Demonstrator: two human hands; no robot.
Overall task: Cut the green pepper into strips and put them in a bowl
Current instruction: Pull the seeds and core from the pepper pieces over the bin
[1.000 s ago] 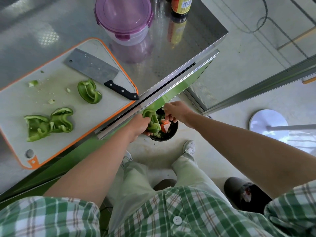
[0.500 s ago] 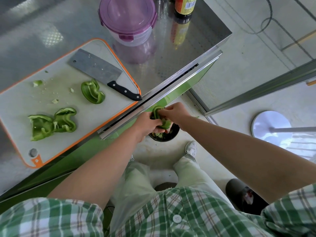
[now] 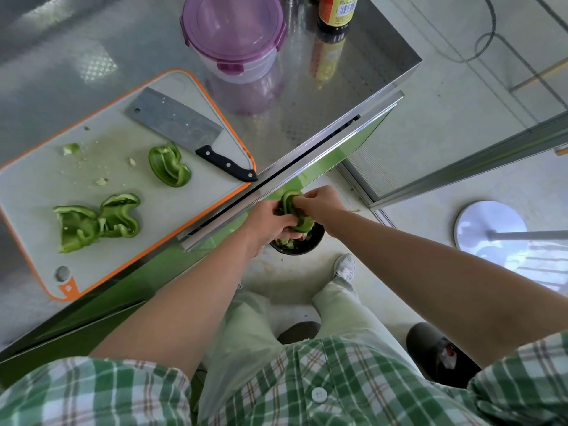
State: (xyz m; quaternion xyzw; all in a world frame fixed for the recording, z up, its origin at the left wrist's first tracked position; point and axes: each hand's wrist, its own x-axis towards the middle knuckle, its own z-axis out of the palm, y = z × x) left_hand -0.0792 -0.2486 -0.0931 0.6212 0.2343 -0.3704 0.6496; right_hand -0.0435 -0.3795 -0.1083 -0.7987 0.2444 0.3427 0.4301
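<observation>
Centre frame, just off the table edge: both hands on one pepper piece. Left hand cups it from below, fingers curled round it. Right hand pinches into it from above.

Directly under them, on the floor: black container with scraps inside.

Left of frame, on the table: orange-rimmed cutting board. Two pepper pieces touch each other at its lower left. A third piece sits apart near the middle. Small green bits scattered towards upper left.

Cleaver lies flat along the board's far edge, black handle towards the right.

Top centre: purple-lidded container, lid on. Sauce bottle just right of it.
</observation>
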